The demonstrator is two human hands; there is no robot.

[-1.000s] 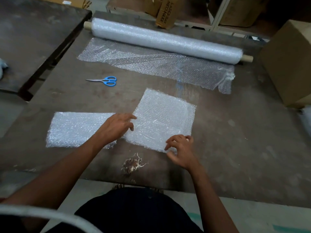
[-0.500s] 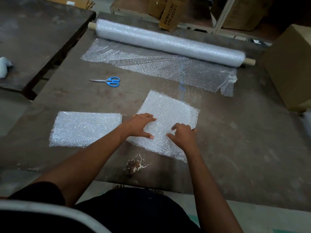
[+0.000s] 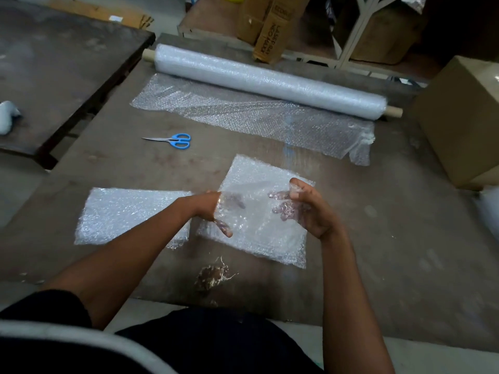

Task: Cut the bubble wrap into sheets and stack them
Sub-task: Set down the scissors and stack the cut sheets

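Both hands now lifting cut sheet off table: left hand, right hand gripping edges. Second sheet flat left. Scissors, roll behind; cardboard boxes around.

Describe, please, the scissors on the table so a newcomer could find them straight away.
Start at the long bubble wrap roll lying across the far side of the table. Follow its unrolled sheet toward its left end, then come slightly nearer: the scissors lie alone on bare wood. Their bright blue handles are the only vivid colour among clear plastic.
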